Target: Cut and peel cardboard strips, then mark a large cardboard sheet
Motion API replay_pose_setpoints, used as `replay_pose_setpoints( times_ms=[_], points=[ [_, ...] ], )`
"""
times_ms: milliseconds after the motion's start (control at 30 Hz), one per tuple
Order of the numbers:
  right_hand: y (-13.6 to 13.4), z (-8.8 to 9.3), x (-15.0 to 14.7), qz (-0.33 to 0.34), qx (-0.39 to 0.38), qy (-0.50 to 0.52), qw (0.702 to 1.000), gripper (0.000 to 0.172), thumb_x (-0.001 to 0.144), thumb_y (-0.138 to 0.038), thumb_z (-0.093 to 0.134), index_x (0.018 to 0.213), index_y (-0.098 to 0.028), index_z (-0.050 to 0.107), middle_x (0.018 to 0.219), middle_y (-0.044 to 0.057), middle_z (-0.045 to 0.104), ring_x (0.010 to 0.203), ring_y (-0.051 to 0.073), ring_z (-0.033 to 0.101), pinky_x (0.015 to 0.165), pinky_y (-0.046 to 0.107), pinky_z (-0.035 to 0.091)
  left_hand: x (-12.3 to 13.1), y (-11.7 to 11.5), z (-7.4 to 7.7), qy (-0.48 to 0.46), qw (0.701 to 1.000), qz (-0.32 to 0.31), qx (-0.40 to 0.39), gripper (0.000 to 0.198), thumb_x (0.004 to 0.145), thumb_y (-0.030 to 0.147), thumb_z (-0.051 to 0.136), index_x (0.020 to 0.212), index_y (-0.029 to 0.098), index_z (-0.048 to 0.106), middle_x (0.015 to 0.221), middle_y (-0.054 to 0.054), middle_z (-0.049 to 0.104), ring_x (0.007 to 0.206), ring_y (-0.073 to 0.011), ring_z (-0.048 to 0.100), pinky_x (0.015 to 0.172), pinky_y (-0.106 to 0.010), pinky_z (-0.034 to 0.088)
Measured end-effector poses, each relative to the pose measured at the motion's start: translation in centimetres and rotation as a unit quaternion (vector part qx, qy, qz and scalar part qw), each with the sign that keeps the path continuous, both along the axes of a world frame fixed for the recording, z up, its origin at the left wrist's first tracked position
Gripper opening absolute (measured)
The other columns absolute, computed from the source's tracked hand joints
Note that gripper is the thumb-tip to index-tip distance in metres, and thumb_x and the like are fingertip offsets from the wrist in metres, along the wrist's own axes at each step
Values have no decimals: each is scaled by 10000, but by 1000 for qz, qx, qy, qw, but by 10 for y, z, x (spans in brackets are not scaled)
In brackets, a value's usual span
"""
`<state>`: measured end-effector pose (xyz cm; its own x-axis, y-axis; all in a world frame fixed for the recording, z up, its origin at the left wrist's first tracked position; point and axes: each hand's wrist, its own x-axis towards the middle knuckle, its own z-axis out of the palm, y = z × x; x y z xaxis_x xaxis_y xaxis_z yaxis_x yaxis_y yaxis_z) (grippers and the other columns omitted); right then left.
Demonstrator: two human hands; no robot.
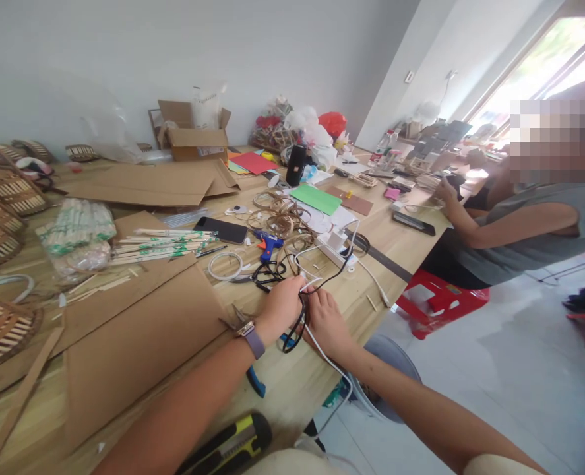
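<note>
No text is legible: green print on the chopstick wrappers [85, 226], dark marks on the white plastic bag [208, 109] and the red badge [295, 167] (perhaps a logo) on the black speaker [298, 157] all blur.

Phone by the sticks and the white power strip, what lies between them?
Mainly a blue glue gun and brown coils, in the head view.

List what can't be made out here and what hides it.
All in the head view:
Left hand: its own back hides most fingertips.
Pliers: middle behind the left forearm.
Bucket: contents mostly behind the right forearm.
Baskets: cut off by the left edge.
Bottle: label too small.
</note>
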<state>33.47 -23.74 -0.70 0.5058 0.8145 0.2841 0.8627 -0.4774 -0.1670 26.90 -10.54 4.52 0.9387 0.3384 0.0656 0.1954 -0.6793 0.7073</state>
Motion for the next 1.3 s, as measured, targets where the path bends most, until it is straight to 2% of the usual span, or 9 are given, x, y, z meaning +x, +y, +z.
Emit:
replay_pose_setpoints(
  times_ms=[267, 400, 533, 633, 800, 1133, 1233, 1300],
  points=[
    [16, 8, 6, 3, -41, -25, 999, 263, 943, -327, 510, 1153, -201, 608, 1120, 153, 577, 1032, 315, 516, 890, 447, 442, -5, 18, -5, -59, 998, 16, -28, 132, 818, 87, 493, 782, 182, 577, 752, 8, 630, 693, -147, 547, 640, -234, 390],
    [17, 9, 17, 43, -84, -35, 995, 181, 963, -283, 500, 1038, -197, 641, 1018, 114, 626, 931, 249, 578, 801, 341, 447, -5, 20, -10, -74, 996, 15, -36, 121, 819, 98, 499, 783, 183, 577, 735, 14, 617, 688, -142, 549, 648, -234, 386],
    [1, 10, 31, 65, -121, -46, 989, 310, 1022, -321, 397, 920, -181, 654, 834, 72, 656, 744, 182, 620, 633, 273, 386, -6, 22, -16, -79, 996, 19, -38, 112, 802, 98, 509, 803, 184, 580, 722, 22, 607, 675, -141, 540, 639, -236, 379],
    [-19, 10, 42, 64, -130, -58, 988, 407, 1039, -343, 343, 853, -168, 660, 762, 70, 666, 672, 168, 623, 583, 274, 331, -8, 24, -18, -79, 996, 18, -38, 126, 786, 82, 504, 800, 180, 581, 702, 28, 596, 662, -139, 533, 624, -234, 366],
    [-44, 10, 57, 83, -128, -67, 986, 510, 1047, -370, 275, 761, -171, 648, 709, 64, 670, 632, 146, 614, 564, 272, 289, -10, 26, -18, -71, 997, 9, -39, 143, 760, 73, 504, 810, 169, 596, 709, 26, 596, 637, -133, 519, 589, -234, 340],
    [-60, 1, 68, 97, -100, -59, 988, 533, 1048, -392, 261, 710, -181, 615, 667, 35, 632, 608, 121, 571, 568, 263, 297, -13, 23, -16, -61, 997, 3, -37, 157, 755, 84, 496, 817, 170, 611, 699, 33, 600, 622, -124, 511, 597, -225, 366],
    [-82, -7, 75, 86, -109, -43, 989, 549, 1043, -416, 243, 705, -187, 610, 667, 38, 618, 638, 128, 572, 595, 258, 328, -14, 24, -15, -53, 998, -2, -33, 156, 752, 80, 503, 819, 168, 613, 687, 36, 593, 608, -119, 502, 588, -220, 365],
    [-111, -13, 83, 59, -124, -29, 990, 567, 1036, -454, 233, 703, -190, 608, 682, 50, 617, 659, 138, 578, 617, 258, 354, -16, 25, -13, -46, 999, -9, -28, 146, 758, 88, 508, 822, 164, 614, 682, 33, 588, 608, -122, 503, 589, -223, 369]
  ],
)
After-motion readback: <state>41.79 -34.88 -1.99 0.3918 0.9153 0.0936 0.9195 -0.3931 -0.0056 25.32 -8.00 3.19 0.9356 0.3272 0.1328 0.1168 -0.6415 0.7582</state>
